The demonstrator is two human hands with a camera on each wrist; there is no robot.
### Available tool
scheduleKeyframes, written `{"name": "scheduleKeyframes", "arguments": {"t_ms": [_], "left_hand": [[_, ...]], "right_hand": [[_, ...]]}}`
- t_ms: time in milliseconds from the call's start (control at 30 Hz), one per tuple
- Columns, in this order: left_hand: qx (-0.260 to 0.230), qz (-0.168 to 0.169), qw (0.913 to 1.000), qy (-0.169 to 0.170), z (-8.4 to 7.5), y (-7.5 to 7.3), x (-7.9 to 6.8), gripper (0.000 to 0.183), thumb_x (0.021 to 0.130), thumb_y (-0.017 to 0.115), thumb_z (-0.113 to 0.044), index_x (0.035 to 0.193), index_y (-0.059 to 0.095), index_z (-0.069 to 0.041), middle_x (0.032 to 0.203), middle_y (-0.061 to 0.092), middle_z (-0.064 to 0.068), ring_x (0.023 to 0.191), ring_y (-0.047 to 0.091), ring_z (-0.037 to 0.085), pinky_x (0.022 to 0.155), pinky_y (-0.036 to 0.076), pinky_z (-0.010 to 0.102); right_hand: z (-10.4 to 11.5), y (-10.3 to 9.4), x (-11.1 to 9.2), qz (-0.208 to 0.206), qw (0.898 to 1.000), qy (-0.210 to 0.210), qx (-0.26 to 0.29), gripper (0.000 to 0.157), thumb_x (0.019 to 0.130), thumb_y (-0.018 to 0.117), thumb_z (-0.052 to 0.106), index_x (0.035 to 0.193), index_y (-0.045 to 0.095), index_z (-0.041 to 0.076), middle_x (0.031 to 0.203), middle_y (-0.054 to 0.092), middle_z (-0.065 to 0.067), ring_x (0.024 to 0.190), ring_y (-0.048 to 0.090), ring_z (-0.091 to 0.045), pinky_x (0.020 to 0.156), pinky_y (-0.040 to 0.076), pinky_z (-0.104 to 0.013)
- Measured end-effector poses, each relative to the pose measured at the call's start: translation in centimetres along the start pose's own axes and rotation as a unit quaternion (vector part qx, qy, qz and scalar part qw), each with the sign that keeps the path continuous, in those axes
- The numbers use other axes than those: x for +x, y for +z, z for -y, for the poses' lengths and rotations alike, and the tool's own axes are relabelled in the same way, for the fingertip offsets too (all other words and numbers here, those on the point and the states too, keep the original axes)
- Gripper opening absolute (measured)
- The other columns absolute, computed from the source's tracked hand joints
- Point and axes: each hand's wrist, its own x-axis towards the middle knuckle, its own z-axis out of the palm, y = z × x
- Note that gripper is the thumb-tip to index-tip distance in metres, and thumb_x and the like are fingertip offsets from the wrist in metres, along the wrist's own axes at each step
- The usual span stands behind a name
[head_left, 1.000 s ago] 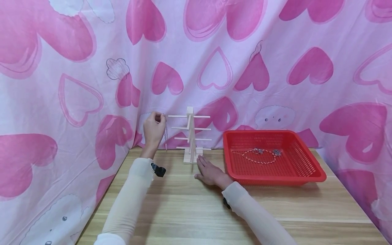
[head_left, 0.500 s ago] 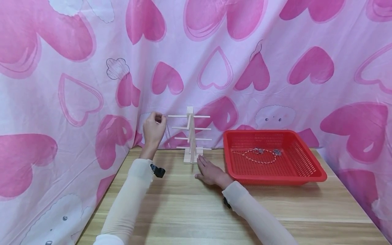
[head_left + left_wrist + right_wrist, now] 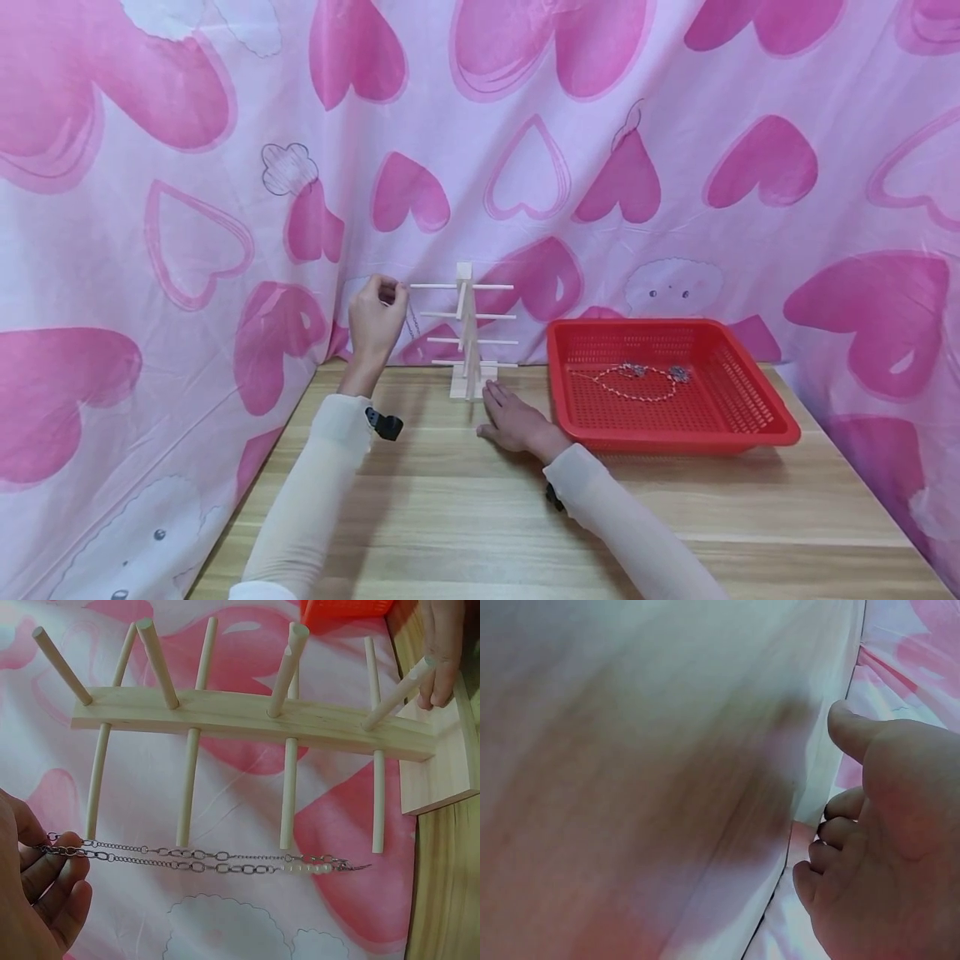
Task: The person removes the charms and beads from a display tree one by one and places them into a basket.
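My left hand (image 3: 375,321) is raised at the left of a wooden peg stand (image 3: 468,329), level with its top pegs. Between thumb and fingers it pinches a silver chain necklace (image 3: 201,866) with a short run of white pearl beads (image 3: 306,868). In the left wrist view the doubled chain hangs alongside the peg tips, and its pinched end is close to the top peg (image 3: 96,787). My right hand (image 3: 517,423) is low at the stand's right side, its straight fingers (image 3: 444,645) touching the base (image 3: 442,776).
A red plastic basket (image 3: 675,440) stands right of the stand on the wood-grain table (image 3: 465,517). Inside it lie an orange-and-white beaded string (image 3: 637,397) and silver-grey pieces (image 3: 678,374). A pink heart-print cloth (image 3: 525,167) hangs behind and at both sides.
The necklace hung straight down a second ago and now slants toward the stand. My left hand has barely shifted, and my right hand stays at the base.
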Motion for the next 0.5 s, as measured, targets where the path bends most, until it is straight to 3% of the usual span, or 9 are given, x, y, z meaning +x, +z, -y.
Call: {"name": "scheduleKeyframes", "arguments": {"t_ms": [167,267,367,433,500], "left_hand": [[-0.004,0.0,1.0,0.004,-0.6,-0.3,-0.2,0.014,0.096,0.068,-0.011,0.093,0.073,0.002,0.082,0.078,0.018,0.075,0.073,0.032,0.068,0.051,0.028],[-0.01,0.001,0.9999,0.004,-0.9,-0.7,-0.2,0.014,0.096,0.067,-0.01,0.093,0.073,0.003,0.082,0.077,0.019,0.074,0.072,0.032,0.066,0.048,0.019],[-0.018,0.003,0.9998,0.002,-1.1,-1.0,-0.2,0.014,0.097,0.066,-0.008,0.094,0.073,0.004,0.082,0.077,0.021,0.072,0.072,0.033,0.065,0.045,0.011],[-0.021,0.004,0.9998,0.004,-1.3,-1.2,-0.3,0.014,0.097,0.066,-0.007,0.094,0.073,0.004,0.082,0.076,0.022,0.072,0.071,0.034,0.065,0.044,0.008],[-0.019,0.004,0.9998,0.009,-1.3,-1.4,-0.3,0.013,0.097,0.066,-0.007,0.094,0.073,0.005,0.082,0.076,0.022,0.072,0.071,0.034,0.065,0.043,0.007]], "right_hand": [[0.4,-0.3,-0.1,-0.025,1.0,0.001,-0.008,0.078,0.109,0.06,0.039,0.167,0.029,-0.002,0.176,0.024,-0.02,0.165,0.023,-0.037,0.135,0.027,-0.047],[0.9,-0.9,-0.3,-0.056,0.998,0.001,-0.002,0.067,0.107,0.063,0.033,0.161,0.042,-0.002,0.167,0.044,-0.021,0.155,0.044,-0.037,0.128,0.04,-0.049],[1.4,-1.7,-0.5,-0.091,0.996,0.002,0.008,0.041,0.106,0.065,0.027,0.137,0.064,0.001,0.132,0.07,-0.016,0.117,0.07,-0.029,0.104,0.061,-0.045],[1.8,-2.3,-0.6,-0.115,0.993,0.001,0.017,0.021,0.105,0.066,0.023,0.115,0.07,0.006,0.103,0.073,-0.008,0.088,0.068,-0.021,0.08,0.063,-0.039],[2.0,-3.0,-0.8,-0.131,0.991,0.0,0.027,0.011,0.105,0.066,0.02,0.1,0.069,0.01,0.085,0.068,-0.002,0.072,0.06,-0.016,0.065,0.057,-0.034]]}}
